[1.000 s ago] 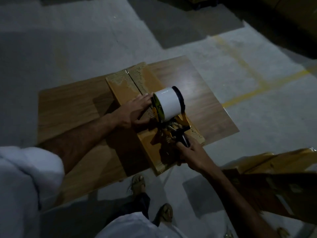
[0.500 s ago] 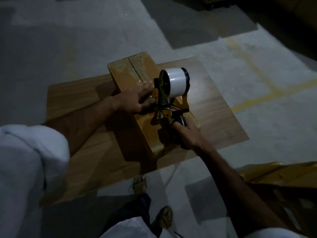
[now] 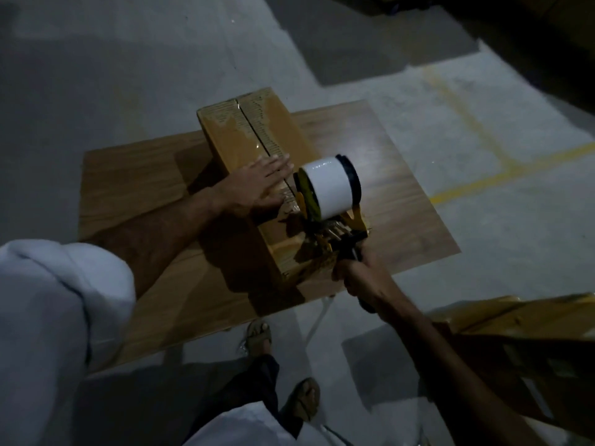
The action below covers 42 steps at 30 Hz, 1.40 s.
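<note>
— Long brown cardboard box, where is it?
— Lying on the wood-grain bench, its glossy taped flaps meeting at a centre seam.
— And the hands?
— The left hand presses flat on the lid, fingers straight. The right hand has its fingers curled round the black handle of a yellow tape dispenser, whose smooth white cylindrical roll sits over the box's near end.

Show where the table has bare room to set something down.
Bare table lies on both sides of the box, out to the left and right edges. Crowded: the box's near end, with the left hand and the tape dispenser in the right hand.
</note>
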Motion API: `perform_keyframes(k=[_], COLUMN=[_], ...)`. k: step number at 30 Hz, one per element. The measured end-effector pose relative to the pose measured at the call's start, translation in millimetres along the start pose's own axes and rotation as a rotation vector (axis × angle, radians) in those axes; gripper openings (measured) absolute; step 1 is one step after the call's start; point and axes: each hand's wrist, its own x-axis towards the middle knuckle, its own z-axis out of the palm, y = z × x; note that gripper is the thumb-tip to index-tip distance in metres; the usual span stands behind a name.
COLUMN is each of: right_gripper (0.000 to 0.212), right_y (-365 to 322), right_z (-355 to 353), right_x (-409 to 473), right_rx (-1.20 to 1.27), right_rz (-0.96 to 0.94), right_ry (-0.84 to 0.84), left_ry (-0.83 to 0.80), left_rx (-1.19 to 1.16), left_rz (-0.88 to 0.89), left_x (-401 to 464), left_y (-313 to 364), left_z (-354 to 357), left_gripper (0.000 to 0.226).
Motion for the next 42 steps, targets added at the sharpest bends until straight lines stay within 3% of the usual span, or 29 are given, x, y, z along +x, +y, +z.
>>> perform_keyframes(k=[2,4,6,14,18,25,34,42], right_gripper=[0.014,0.003,0.007,0.007,0.014,0.019,0.018,0.015], right_y=[9,3,4,39,68,112,128,107], right_z=[3,3,3,-5,-13,-17,-6,7], right_x=[-10,-8,-7,-14,-36,-61,-68,-67], right_rx=[0.087,0.127,0.116,0.167,0.152,0.205,0.135,0.29], right_rz=[0.005,-0.005,-0.018,-0.035,-0.061,-0.032,-0.026,0.127], right_ry=[-0.013,-0.034,-0.057,0.001,0.004,0.043,0.036,-0.027], left_ry=[-0.035,-0.004,-0.011,0.04,-0.075,-0.036,-0.023,0.075], left_rx=[-0.043,-0.049,0.012,-0.026,0.112,0.086,0.038,-0.03], left_rz=[0.01,0.128,0.21,0.149,0.086,0.188,0.2,0.129], left_x=[-6,-14,-25,-27,-24,-35,-36,-45], left_y=[16,39,62,78,83,96,97,114], left_z=[-1,5,15,27,31,37,33,47], left_gripper=[0.091,0.102,0.115,0.131,0.123,0.087,0.063,0.061])
